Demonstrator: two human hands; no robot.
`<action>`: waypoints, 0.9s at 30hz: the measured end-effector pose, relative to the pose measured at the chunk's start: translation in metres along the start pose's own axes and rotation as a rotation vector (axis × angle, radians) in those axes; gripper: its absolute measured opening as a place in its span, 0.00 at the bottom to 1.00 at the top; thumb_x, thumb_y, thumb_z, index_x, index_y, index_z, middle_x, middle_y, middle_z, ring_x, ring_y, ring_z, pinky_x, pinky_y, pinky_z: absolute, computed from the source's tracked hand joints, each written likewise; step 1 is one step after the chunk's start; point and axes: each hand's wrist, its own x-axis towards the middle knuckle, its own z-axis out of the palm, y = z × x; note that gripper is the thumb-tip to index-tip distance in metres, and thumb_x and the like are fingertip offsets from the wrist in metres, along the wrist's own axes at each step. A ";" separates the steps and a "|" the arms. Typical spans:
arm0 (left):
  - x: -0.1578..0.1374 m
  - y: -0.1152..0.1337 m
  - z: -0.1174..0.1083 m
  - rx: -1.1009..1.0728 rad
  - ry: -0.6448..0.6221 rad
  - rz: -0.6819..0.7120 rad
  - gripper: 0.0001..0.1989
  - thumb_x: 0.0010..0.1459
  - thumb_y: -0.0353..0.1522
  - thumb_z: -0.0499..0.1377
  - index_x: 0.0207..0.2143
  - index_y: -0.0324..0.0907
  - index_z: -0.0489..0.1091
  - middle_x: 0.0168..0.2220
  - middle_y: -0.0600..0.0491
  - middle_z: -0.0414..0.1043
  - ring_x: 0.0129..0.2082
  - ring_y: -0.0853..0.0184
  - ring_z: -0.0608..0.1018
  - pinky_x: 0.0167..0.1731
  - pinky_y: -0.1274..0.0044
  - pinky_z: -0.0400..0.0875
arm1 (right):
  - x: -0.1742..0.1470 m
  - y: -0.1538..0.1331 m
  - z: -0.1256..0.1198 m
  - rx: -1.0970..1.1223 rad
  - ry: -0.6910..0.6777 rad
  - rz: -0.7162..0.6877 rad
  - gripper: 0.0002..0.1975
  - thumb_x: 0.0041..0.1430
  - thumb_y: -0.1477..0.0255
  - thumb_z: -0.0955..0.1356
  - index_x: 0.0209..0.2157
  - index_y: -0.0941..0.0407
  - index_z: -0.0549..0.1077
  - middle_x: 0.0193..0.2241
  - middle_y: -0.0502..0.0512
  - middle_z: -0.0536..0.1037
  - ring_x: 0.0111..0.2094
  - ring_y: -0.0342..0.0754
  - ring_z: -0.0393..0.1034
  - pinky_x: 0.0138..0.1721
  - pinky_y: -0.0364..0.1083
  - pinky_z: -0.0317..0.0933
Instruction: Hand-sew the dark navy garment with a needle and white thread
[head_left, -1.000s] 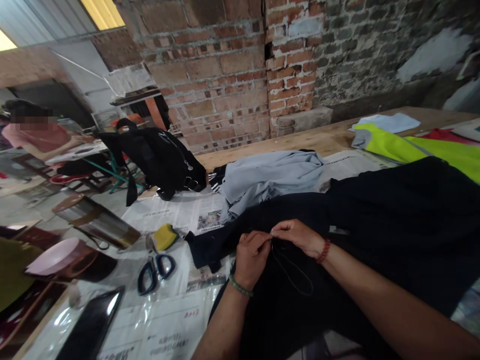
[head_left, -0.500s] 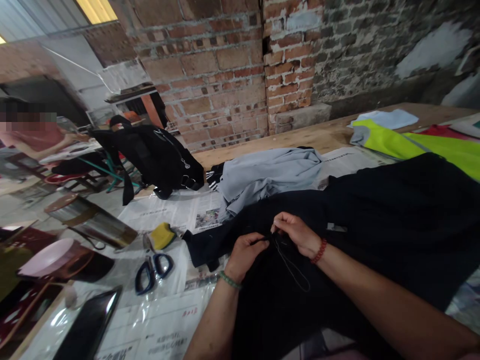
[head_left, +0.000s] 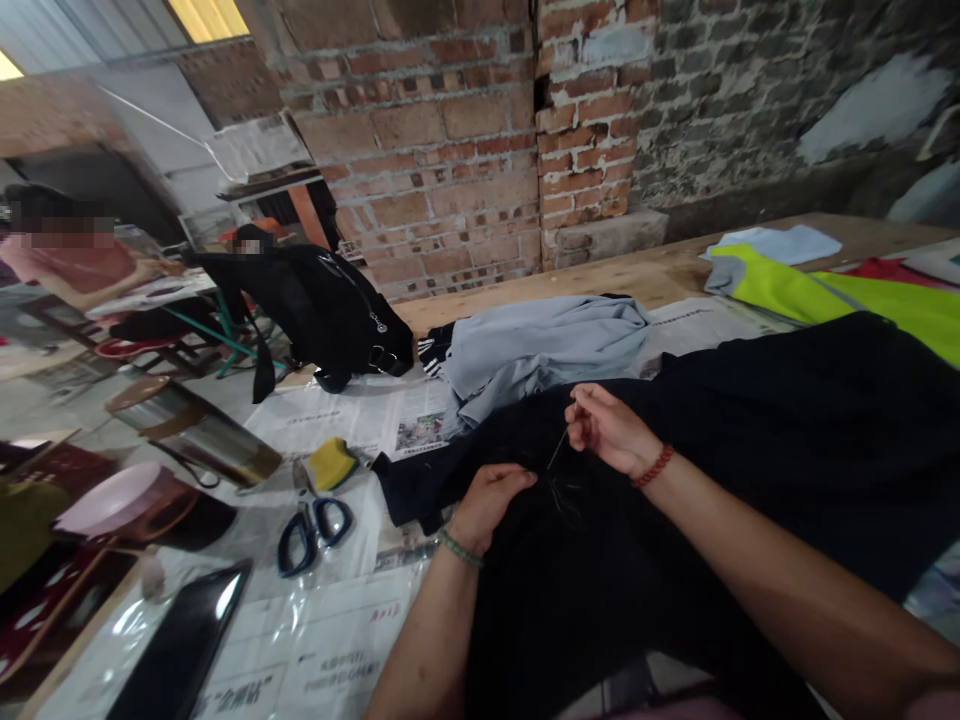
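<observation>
A dark navy garment (head_left: 787, 420) is spread across the table in front of me and over my lap. My left hand (head_left: 495, 500), a green bead bracelet on its wrist, pinches a fold of this cloth between thumb and fingers. Raised just above and to the right, my right hand (head_left: 606, 430) wears a red bracelet and has its fingertips closed on a thin sewing thread (head_left: 556, 452). The thread runs taut down to the cloth beside my left fingertips, and a loose loop lies below. Whether a needle sits in the right fingers I cannot make out.
Scissors (head_left: 307, 530), a yellow sponge (head_left: 332, 463), a phone (head_left: 180, 640) and a steel flask (head_left: 199, 430) lie at left. Behind are a black bag (head_left: 322, 310), grey clothing (head_left: 547, 345) and a neon-yellow garment (head_left: 787, 285). A person (head_left: 67, 260) sits at far left.
My right hand has lifted up and to the right, away from my left fingertips, drawing the thread. The hanging loop has become smaller. My left hand still pinches the cloth.
</observation>
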 end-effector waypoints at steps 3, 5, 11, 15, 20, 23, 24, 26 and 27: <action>0.000 -0.001 -0.001 -0.015 -0.006 0.028 0.11 0.40 0.38 0.62 0.16 0.38 0.71 0.14 0.57 0.67 0.17 0.72 0.67 0.18 0.80 0.59 | 0.007 -0.019 0.003 0.021 -0.003 0.031 0.05 0.55 0.75 0.62 0.35 0.54 0.61 0.20 0.44 0.68 0.18 0.38 0.65 0.21 0.40 0.61; 0.000 -0.002 -0.001 -0.033 -0.014 0.036 0.11 0.40 0.37 0.63 0.16 0.38 0.71 0.14 0.57 0.67 0.17 0.73 0.67 0.18 0.80 0.60 | 0.013 -0.032 0.005 0.016 0.010 0.024 0.07 0.55 0.79 0.61 0.36 0.55 0.62 0.21 0.46 0.69 0.21 0.39 0.68 0.25 0.41 0.64; 0.000 -0.004 -0.003 -0.056 -0.025 0.042 0.11 0.40 0.38 0.63 0.17 0.38 0.71 0.15 0.56 0.67 0.17 0.72 0.68 0.18 0.80 0.60 | 0.031 -0.066 0.007 -0.013 0.042 -0.158 0.05 0.56 0.81 0.60 0.29 0.58 0.63 0.22 0.48 0.71 0.27 0.42 0.72 0.32 0.45 0.67; 0.000 -0.004 -0.003 -0.062 -0.028 0.007 0.11 0.39 0.37 0.63 0.17 0.37 0.71 0.15 0.56 0.67 0.17 0.72 0.68 0.19 0.80 0.59 | 0.037 -0.082 0.008 -0.078 0.089 -0.298 0.05 0.56 0.80 0.60 0.29 0.58 0.63 0.21 0.47 0.70 0.25 0.41 0.72 0.31 0.44 0.67; 0.000 -0.004 -0.003 -0.083 -0.035 -0.021 0.11 0.38 0.37 0.63 0.16 0.37 0.70 0.14 0.57 0.66 0.17 0.73 0.66 0.18 0.80 0.56 | 0.046 -0.094 0.007 -0.153 0.170 -0.415 0.03 0.53 0.79 0.61 0.28 0.58 0.63 0.19 0.47 0.70 0.23 0.41 0.71 0.26 0.41 0.66; 0.000 -0.004 -0.004 -0.094 -0.039 -0.027 0.10 0.38 0.37 0.63 0.16 0.38 0.70 0.14 0.57 0.65 0.16 0.73 0.66 0.18 0.80 0.55 | 0.053 -0.101 0.005 -0.183 0.225 -0.498 0.03 0.53 0.79 0.61 0.28 0.58 0.63 0.19 0.46 0.69 0.22 0.40 0.70 0.24 0.40 0.65; 0.000 -0.004 -0.004 -0.096 -0.040 -0.028 0.10 0.38 0.37 0.63 0.16 0.38 0.70 0.14 0.57 0.65 0.16 0.73 0.65 0.18 0.80 0.55 | 0.055 -0.103 0.004 -0.196 0.244 -0.528 0.02 0.53 0.78 0.61 0.28 0.58 0.63 0.19 0.46 0.69 0.22 0.40 0.70 0.23 0.39 0.64; 0.000 -0.003 -0.004 -0.098 -0.041 -0.028 0.10 0.38 0.36 0.63 0.15 0.38 0.70 0.14 0.57 0.65 0.16 0.73 0.65 0.18 0.80 0.55 | 0.056 -0.105 0.005 -0.226 0.273 -0.577 0.01 0.52 0.77 0.62 0.28 0.58 0.63 0.19 0.46 0.69 0.21 0.39 0.69 0.23 0.38 0.63; 0.000 -0.003 -0.003 -0.098 -0.042 -0.030 0.10 0.38 0.36 0.63 0.15 0.38 0.70 0.14 0.57 0.65 0.16 0.73 0.65 0.18 0.80 0.55 | 0.055 -0.103 0.005 -0.242 0.278 -0.588 0.00 0.51 0.76 0.62 0.28 0.58 0.64 0.19 0.46 0.69 0.21 0.39 0.69 0.23 0.38 0.63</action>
